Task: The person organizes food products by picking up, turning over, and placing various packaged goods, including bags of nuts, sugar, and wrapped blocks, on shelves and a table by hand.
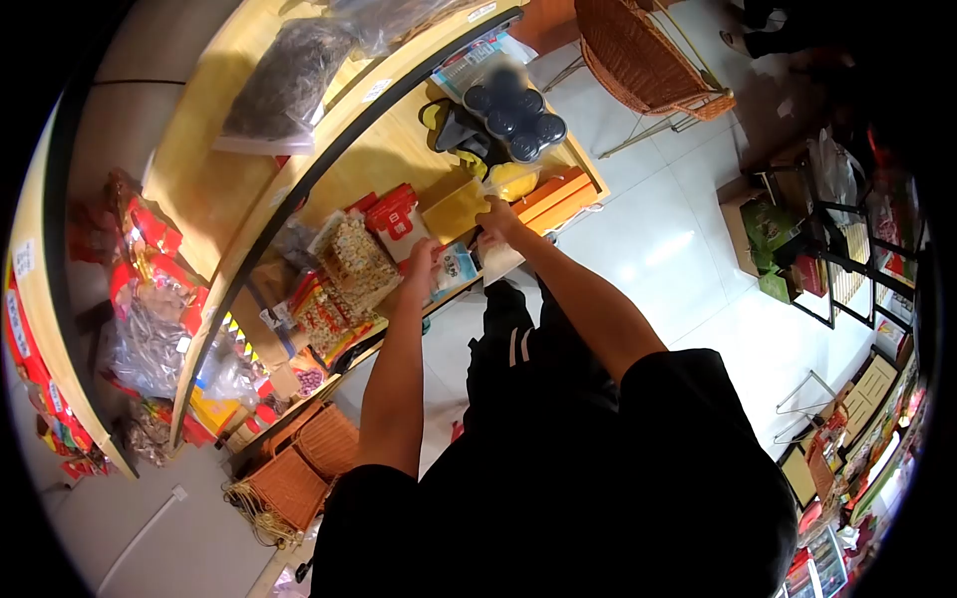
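Observation:
My left hand (424, 261) is closed at the shelf's front, beside a red-and-white packet (397, 221) with Chinese print. Against its right side lies a small blue-and-white packet (457, 263); whether the fingers grip either one is unclear. My right hand (500, 219) is closed, its fingers pinched at the top of a pale, partly see-through bag (495, 257) that hangs below it. Just beyond that hand are a yellow box (451, 207) and a yellow rounded bag (513, 180). Clear bags of pale, nut-like pieces (351, 267) lie left of my left hand.
Dark-lidded jars (516, 120) stand at the shelf's far end, near an orange box (558, 207). An upper shelf (349, 110) with a black edge overhangs on the left. Wicker baskets (638, 60) stand at the top and lower left. A black rack (837, 239) is at the right.

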`<action>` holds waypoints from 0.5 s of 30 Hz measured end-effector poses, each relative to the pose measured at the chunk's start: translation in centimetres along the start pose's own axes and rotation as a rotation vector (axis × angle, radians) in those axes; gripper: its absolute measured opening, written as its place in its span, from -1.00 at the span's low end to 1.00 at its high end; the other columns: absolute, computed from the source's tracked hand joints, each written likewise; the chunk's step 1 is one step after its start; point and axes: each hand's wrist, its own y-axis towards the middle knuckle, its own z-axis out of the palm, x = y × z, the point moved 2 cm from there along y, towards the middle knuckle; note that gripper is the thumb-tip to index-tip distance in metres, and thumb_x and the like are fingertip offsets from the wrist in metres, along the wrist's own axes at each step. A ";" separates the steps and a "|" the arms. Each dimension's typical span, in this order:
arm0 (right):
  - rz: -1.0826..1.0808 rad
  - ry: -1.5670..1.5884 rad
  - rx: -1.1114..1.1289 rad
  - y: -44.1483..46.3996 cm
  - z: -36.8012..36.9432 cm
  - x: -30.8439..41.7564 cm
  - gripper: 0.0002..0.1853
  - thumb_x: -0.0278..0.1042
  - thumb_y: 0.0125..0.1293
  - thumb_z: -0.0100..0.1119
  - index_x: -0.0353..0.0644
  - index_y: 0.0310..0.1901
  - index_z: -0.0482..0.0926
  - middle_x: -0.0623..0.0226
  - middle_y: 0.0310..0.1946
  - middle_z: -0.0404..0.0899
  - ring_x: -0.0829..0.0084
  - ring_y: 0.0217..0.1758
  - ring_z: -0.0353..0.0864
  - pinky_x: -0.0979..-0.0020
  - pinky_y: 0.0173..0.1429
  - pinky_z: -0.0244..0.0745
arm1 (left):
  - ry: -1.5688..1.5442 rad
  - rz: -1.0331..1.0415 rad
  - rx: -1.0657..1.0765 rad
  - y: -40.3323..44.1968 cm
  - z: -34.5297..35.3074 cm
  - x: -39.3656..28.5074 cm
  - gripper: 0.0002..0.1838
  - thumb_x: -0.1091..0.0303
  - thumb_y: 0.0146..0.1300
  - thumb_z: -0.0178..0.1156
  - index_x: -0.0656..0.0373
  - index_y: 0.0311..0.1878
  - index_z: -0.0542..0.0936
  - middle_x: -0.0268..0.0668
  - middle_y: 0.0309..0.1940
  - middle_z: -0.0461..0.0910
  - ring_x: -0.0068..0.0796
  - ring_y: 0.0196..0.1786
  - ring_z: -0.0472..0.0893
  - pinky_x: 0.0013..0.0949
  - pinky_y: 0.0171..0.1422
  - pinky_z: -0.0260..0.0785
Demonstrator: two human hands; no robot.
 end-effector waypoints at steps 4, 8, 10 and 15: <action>-0.015 -0.060 -0.026 1.3 -0.2 -1.3 -0.27 -0.42 0.13 0.10 -0.22 0.37 0.13 0.03 0.13 0.33 0.17 -0.28 0.65 0.20 -0.45 0.65 | -0.142 -0.062 -0.011 2.2 -0.1 1.6 -0.58 0.01 0.24 0.11 0.11 -0.01 0.40 -0.29 0.01 0.42 -0.35 0.05 0.41 -0.25 0.24 0.19; 0.012 -0.049 0.042 0.0 -0.5 -1.1 -0.28 -0.39 0.13 0.14 -0.20 0.36 0.15 -0.03 0.17 0.30 0.08 -0.22 0.64 0.23 -0.42 0.66 | -0.158 -0.065 -0.061 2.2 1.1 1.6 -0.68 0.11 0.25 0.11 0.09 -0.04 0.42 -0.33 -0.11 0.44 -0.44 -0.04 0.44 -0.24 0.15 0.26; -0.011 -0.084 0.067 -0.4 -0.4 -0.9 -0.28 -0.38 0.13 0.15 -0.19 0.35 0.15 -0.07 0.18 0.30 0.04 -0.14 0.63 0.25 -0.38 0.67 | -0.146 -0.022 -0.052 2.2 1.5 1.3 -0.68 0.14 0.25 0.11 0.10 -0.02 0.43 -0.32 -0.14 0.44 -0.45 -0.07 0.45 -0.22 0.11 0.29; -0.368 -0.484 -0.041 -2.1 -0.8 -0.3 -0.41 -0.31 0.13 0.16 -0.23 0.23 0.31 -0.12 0.07 0.40 0.00 0.03 0.51 0.22 -0.02 0.54 | 0.151 0.364 -0.181 0.0 1.9 -1.0 -0.63 0.30 0.22 0.10 0.21 0.07 0.47 -0.26 -0.20 0.53 -0.41 -0.16 0.54 -0.35 -0.04 0.41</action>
